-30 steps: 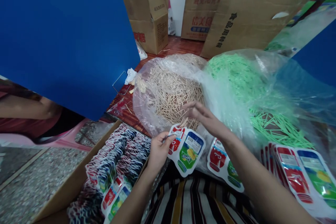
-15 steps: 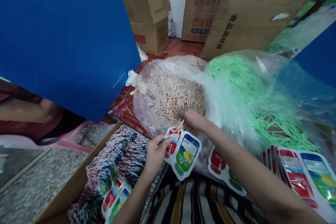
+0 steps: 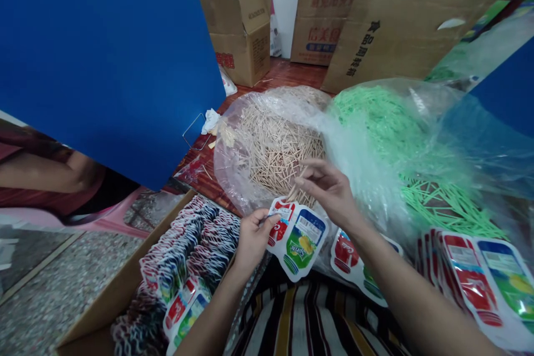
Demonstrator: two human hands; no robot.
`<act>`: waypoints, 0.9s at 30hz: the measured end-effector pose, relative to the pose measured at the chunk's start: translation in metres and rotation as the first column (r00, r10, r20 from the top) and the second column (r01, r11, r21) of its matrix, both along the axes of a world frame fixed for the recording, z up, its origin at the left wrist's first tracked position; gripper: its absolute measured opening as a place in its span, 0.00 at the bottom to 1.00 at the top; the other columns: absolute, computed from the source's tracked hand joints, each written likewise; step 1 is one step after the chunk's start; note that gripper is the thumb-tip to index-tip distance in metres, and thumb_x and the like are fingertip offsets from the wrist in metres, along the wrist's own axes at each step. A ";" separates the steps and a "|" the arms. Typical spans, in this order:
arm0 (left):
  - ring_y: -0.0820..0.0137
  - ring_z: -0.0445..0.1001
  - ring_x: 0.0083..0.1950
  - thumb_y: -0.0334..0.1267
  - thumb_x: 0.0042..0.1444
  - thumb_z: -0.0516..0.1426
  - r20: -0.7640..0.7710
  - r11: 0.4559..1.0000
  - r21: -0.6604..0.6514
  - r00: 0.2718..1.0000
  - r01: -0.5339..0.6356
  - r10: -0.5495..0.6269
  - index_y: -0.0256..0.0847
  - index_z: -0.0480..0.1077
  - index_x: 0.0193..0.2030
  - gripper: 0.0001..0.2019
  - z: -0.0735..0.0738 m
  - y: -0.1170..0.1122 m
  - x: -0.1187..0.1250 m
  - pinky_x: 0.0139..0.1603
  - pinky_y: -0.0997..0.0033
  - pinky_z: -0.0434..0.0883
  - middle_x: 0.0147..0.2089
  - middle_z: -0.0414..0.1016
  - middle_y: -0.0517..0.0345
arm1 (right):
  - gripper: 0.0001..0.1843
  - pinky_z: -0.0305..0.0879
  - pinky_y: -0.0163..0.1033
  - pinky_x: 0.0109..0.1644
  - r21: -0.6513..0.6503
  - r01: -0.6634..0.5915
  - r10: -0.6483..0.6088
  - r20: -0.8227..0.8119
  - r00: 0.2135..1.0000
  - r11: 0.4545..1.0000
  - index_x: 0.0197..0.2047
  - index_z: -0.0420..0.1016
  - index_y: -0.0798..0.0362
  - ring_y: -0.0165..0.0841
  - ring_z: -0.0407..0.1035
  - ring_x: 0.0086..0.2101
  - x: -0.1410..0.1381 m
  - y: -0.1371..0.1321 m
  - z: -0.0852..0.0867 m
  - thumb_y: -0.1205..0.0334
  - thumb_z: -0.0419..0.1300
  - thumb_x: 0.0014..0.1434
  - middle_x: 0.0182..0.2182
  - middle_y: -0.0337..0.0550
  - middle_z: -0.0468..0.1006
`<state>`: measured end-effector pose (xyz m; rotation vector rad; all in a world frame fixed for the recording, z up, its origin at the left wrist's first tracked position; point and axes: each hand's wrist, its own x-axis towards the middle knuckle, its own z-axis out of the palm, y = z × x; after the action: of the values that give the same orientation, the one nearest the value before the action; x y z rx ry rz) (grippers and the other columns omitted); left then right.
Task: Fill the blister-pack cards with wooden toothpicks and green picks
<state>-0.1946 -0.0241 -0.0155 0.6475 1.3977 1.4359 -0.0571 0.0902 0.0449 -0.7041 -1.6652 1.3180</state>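
My left hand (image 3: 253, 236) pinches the left edge of a twin plastic pouch (image 3: 303, 242), one half red with a cola print, the other blue and green with a lemon print. Pale wooden sticks (image 3: 292, 193) show at the pouch's top edge. Just above that edge is my right hand (image 3: 325, 186), its thumb and forefinger closed on what looks like a thin wooden stick; the fingertips partly hide it. Behind both hands a clear plastic bag lies open around a heap of wooden sticks (image 3: 279, 150).
A cardboard box (image 3: 120, 267) at lower left holds rows of packed pouches. Bright green sticks (image 3: 446, 206) fill another bag at right, near stacked pouches (image 3: 471, 278). Another pouch (image 3: 346, 253) lies under my right forearm. A blue panel (image 3: 104, 55) stands at left, partly hiding another person's arm (image 3: 41, 173).
My right hand has drawn back from the stick heap towards the pouch, and its fingers now show. My left hand and the pouch have shifted slightly right.
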 end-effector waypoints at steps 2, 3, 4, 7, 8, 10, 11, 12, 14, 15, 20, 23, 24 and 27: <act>0.73 0.71 0.24 0.40 0.46 0.64 0.018 1.000 0.019 1.000 -0.002 0.001 0.35 0.75 0.30 0.10 0.000 0.001 0.002 0.26 0.76 0.68 0.25 0.77 0.60 | 0.12 0.68 0.41 0.44 0.084 -0.103 0.091 0.133 0.987 0.991 0.45 0.74 0.48 0.31 0.71 0.36 0.001 -0.003 -0.002 0.57 0.61 0.57 0.35 0.40 0.76; 0.73 0.71 0.24 0.39 0.46 0.64 0.030 1.000 0.029 1.000 -0.002 0.001 0.35 0.74 0.30 0.09 0.001 0.001 0.003 0.26 0.76 0.68 0.25 0.77 0.60 | 0.10 0.68 0.42 0.47 0.140 -0.155 0.124 0.210 0.970 0.978 0.43 0.76 0.49 0.33 0.71 0.40 0.002 -0.004 -0.002 0.58 0.60 0.58 0.38 0.42 0.77; 0.73 0.71 0.24 0.39 0.46 0.64 0.043 0.999 0.036 0.999 -0.002 0.000 0.35 0.74 0.30 0.09 0.001 0.001 0.004 0.26 0.76 0.68 0.25 0.77 0.60 | 0.09 0.66 0.43 0.51 0.189 -0.204 0.145 0.285 0.947 0.960 0.41 0.77 0.49 0.34 0.71 0.43 0.005 -0.005 -0.001 0.58 0.58 0.60 0.42 0.44 0.77; 0.74 0.72 0.25 0.38 0.46 0.64 0.089 0.999 0.049 0.996 0.005 -0.009 0.35 0.74 0.31 0.08 0.002 0.002 0.006 0.27 0.76 0.69 0.26 0.77 0.60 | 0.13 0.63 0.47 0.57 0.244 -0.298 0.170 0.434 0.885 0.923 0.47 0.76 0.48 0.37 0.69 0.51 0.015 -0.007 0.006 0.59 0.53 0.63 0.51 0.46 0.74; 0.73 0.72 0.25 0.38 0.46 0.64 0.108 0.999 0.051 0.994 0.005 -0.010 0.35 0.74 0.31 0.09 0.001 0.002 0.006 0.28 0.76 0.70 0.27 0.78 0.59 | 0.15 0.62 0.48 0.57 0.235 -0.312 0.178 0.458 0.871 0.921 0.51 0.74 0.47 0.37 0.68 0.52 0.018 -0.009 0.010 0.59 0.52 0.64 0.53 0.46 0.73; 0.73 0.73 0.25 0.38 0.46 0.65 0.143 0.999 0.053 0.990 0.005 -0.012 0.35 0.74 0.31 0.09 0.000 0.002 0.008 0.29 0.75 0.70 0.27 0.78 0.59 | 0.19 0.62 0.49 0.58 0.221 -0.350 0.207 0.490 0.847 0.910 0.57 0.68 0.45 0.38 0.67 0.54 0.026 -0.013 0.015 0.59 0.52 0.64 0.54 0.45 0.72; 0.73 0.73 0.25 0.39 0.45 0.65 0.161 0.999 0.054 0.987 0.009 -0.018 0.35 0.74 0.31 0.09 0.000 0.002 0.009 0.29 0.74 0.71 0.27 0.78 0.58 | 0.21 0.62 0.49 0.58 0.221 -0.375 0.223 0.506 0.833 0.900 0.59 0.66 0.44 0.38 0.66 0.54 0.029 -0.015 0.016 0.59 0.54 0.63 0.55 0.45 0.72; 0.73 0.73 0.24 0.39 0.45 0.65 0.179 0.999 0.053 0.984 0.013 -0.022 0.35 0.74 0.31 0.10 0.000 0.003 0.010 0.29 0.74 0.71 0.27 0.78 0.59 | 0.23 0.63 0.49 0.58 0.226 -0.389 0.227 0.520 0.824 0.893 0.60 0.64 0.43 0.39 0.66 0.54 0.031 -0.017 0.016 0.58 0.55 0.62 0.55 0.45 0.72; 0.73 0.73 0.24 0.39 0.44 0.65 0.215 0.999 0.050 0.976 0.021 -0.032 0.35 0.75 0.32 0.10 0.000 0.003 0.012 0.30 0.73 0.71 0.27 0.78 0.58 | 0.27 0.66 0.48 0.55 0.236 -0.358 0.193 0.522 0.831 0.904 0.62 0.60 0.42 0.39 0.69 0.52 0.035 -0.021 0.015 0.58 0.58 0.60 0.54 0.46 0.72; 0.73 0.73 0.24 0.39 0.44 0.65 0.232 0.999 0.048 0.972 0.026 -0.036 0.35 0.75 0.32 0.10 0.001 0.004 0.013 0.30 0.73 0.71 0.27 0.78 0.58 | 0.27 0.67 0.48 0.54 0.246 -0.324 0.161 0.512 0.844 0.914 0.62 0.59 0.42 0.39 0.69 0.50 0.037 -0.023 0.013 0.58 0.58 0.60 0.53 0.47 0.72; 0.73 0.73 0.25 0.38 0.43 0.66 0.227 0.998 0.053 0.973 0.037 -0.048 0.35 0.75 0.31 0.11 0.008 0.006 0.021 0.29 0.75 0.70 0.27 0.79 0.58 | 0.15 0.66 0.46 0.51 0.329 -0.350 0.109 0.573 0.812 0.877 0.51 0.68 0.49 0.40 0.69 0.47 0.041 -0.026 0.002 0.57 0.57 0.61 0.46 0.50 0.74; 0.74 0.72 0.25 0.39 0.44 0.65 0.204 0.996 0.062 0.976 0.062 -0.073 0.34 0.75 0.32 0.10 0.010 0.007 0.025 0.27 0.76 0.70 0.27 0.78 0.58 | 0.14 0.67 0.41 0.42 0.284 -0.367 0.121 0.623 0.773 0.886 0.47 0.70 0.52 0.38 0.71 0.38 0.044 -0.026 0.000 0.55 0.56 0.61 0.38 0.47 0.76; 0.74 0.72 0.25 0.39 0.45 0.65 0.206 0.995 0.064 0.975 0.072 -0.083 0.34 0.75 0.32 0.10 0.010 0.007 0.027 0.27 0.76 0.70 0.27 0.78 0.58 | 0.13 0.67 0.40 0.40 0.251 -0.374 0.144 0.628 0.765 0.893 0.46 0.71 0.52 0.36 0.71 0.36 0.045 -0.026 0.001 0.56 0.56 0.61 0.36 0.46 0.76; 0.73 0.73 0.25 0.40 0.45 0.65 0.236 0.993 0.070 0.966 0.091 -0.105 0.34 0.75 0.32 0.11 0.012 0.006 0.029 0.27 0.75 0.70 0.27 0.78 0.58 | 0.11 0.66 0.37 0.38 0.150 -0.394 0.227 0.613 0.757 0.907 0.44 0.73 0.50 0.34 0.73 0.34 0.051 -0.023 0.007 0.57 0.57 0.60 0.35 0.42 0.78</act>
<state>-0.1656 -0.0177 -0.0037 0.5518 1.1241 1.4287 -0.0060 0.0670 0.0522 -0.7268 -2.5114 1.1105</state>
